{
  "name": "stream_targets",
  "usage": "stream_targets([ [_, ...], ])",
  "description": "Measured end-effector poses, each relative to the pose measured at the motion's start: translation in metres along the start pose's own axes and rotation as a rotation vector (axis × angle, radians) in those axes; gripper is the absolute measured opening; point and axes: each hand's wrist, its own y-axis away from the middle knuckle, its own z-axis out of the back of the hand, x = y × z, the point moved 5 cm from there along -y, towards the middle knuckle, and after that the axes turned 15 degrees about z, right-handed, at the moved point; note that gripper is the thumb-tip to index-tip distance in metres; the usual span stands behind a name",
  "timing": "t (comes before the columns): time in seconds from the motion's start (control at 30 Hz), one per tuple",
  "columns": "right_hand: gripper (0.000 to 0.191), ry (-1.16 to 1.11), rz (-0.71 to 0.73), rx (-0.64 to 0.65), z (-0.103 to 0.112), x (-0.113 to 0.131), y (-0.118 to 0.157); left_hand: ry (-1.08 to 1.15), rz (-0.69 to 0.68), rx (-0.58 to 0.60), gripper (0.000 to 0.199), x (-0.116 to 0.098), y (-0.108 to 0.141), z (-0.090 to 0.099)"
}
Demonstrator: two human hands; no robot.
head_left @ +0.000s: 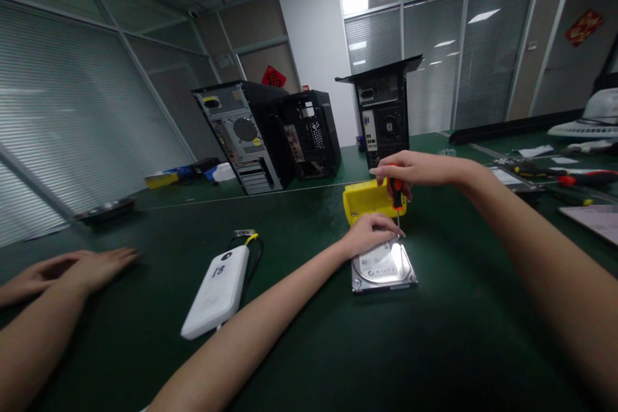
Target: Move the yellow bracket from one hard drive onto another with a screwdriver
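Forearms (pixel 241 341); right fingers (pixel 383 168) apparently closed round screwdriver (pixel 396 193).

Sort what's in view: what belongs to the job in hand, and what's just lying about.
In the job:
- drive, under the left hand
- screwdriver, in the right hand, tip at the drive's far edge
- yellow box, probably, being right by the drive

Lying about:
- white pack
- three computer cases
- tools at far right
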Motion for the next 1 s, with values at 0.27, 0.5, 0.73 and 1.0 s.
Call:
stream_targets([
  [0.27, 0.014, -0.128, -0.062, 0.022, -0.0021, -0.0013, 0.0019, -0.013, 0.011, 0.001, 0.019, -0.0022, -0.0003, -0.0002],
  [0.5, 0.022, -0.070, -0.014, 0.021, -0.0005, 0.0044, 0.0017, 0.029, -0.013, 0.009, 0.020, -0.0042, 0.0016, 0.0009],
  [0.73, 0.029, -0.028, -0.010, 0.017, 0.0011, 0.0032, 0.0026, 0.013, 0.006, 0.016, 0.021, -0.0049, 0.0028, 0.0014],
  [1.0, 0.030, -0.025, -0.041, 0.004, 0.0022, 0.0008, 0.0015, 0.014, -0.011, 0.010, 0.020, -0.0037, 0.0013, -0.0002],
])
